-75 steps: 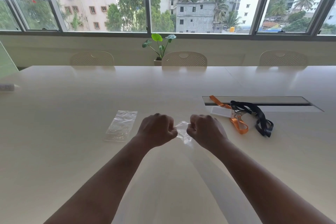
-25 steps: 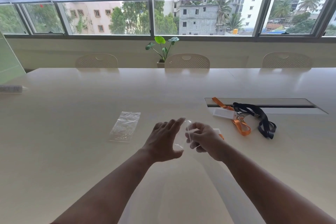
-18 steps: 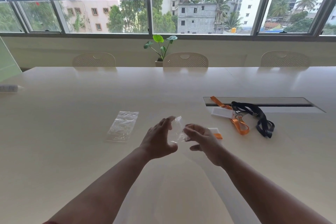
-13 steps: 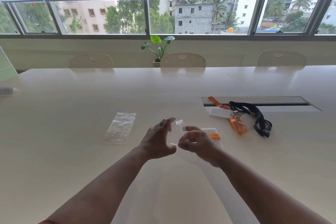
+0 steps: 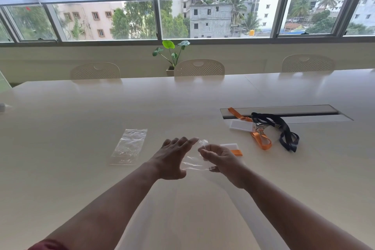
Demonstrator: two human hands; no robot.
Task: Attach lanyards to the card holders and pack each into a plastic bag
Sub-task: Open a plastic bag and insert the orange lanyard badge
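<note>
Nearest, two bare forearms reach out over the pale table [image 5: 60, 168] from its near edge. Between the hands hangs a clear bag [image 5: 193, 163], held just above the tabletop. The left hand [image 5: 172, 160] has its fingers straight and spread, lying against the bag's left side; whether the thumb presses the film I cannot tell. The right hand [image 5: 220, 158] has its fingers curled, pinching the bag's top right edge. Just behind the right hand lies a white holder [image 5: 229, 145] with an orange strap [image 5: 237, 152] on it. Left of the hands a second bag [image 5: 129, 146] lies flat. Farther right, by the cable hatch [image 5: 284, 112], are another holder [image 5: 241, 125], an orange lanyard [image 5: 259, 138] and a black lanyard [image 5: 284, 128], touching one another. At the far edge stand three chairs [image 5: 199, 68].
</note>
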